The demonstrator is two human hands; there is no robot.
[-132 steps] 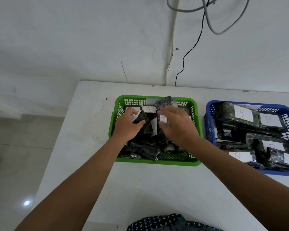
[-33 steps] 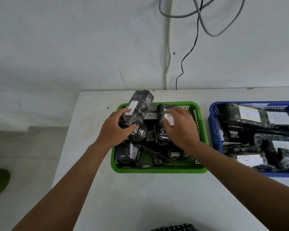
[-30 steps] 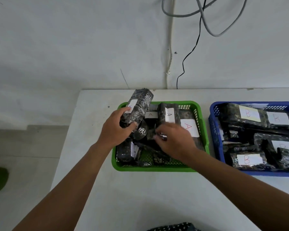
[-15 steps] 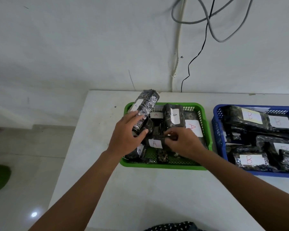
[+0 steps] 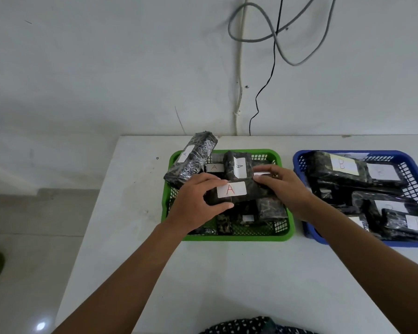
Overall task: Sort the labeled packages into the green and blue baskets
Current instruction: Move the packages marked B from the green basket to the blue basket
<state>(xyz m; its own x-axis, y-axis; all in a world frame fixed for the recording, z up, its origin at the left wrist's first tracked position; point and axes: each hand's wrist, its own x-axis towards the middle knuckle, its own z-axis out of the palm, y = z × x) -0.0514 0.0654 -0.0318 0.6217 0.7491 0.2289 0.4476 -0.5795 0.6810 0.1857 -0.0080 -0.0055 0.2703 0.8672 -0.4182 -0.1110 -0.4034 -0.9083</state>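
A green basket [image 5: 237,236] holds several dark wrapped packages with white "A" labels. Both hands hold one such package [image 5: 251,191] above the basket's middle, its "A" label facing up. My left hand [image 5: 198,203] grips its left end, thumb under and fingers on top. My right hand [image 5: 282,186] grips its right end. A long package [image 5: 191,162] leans on the basket's far left rim. Another "A" package [image 5: 237,165] lies behind the held one. The blue basket [image 5: 307,227] on the right is filled with "B" packages [image 5: 340,169].
The white table [image 5: 227,285] meets a white wall at its far edge. Cables [image 5: 273,44] hang down the wall behind the baskets. The table's left edge drops to a tiled floor. Dotted dark cloth [image 5: 246,327] shows at the bottom edge.
My left hand let go of the long package, now leaning on the rim, and took the left end of the "A" package. Both hands raised that package, label up.
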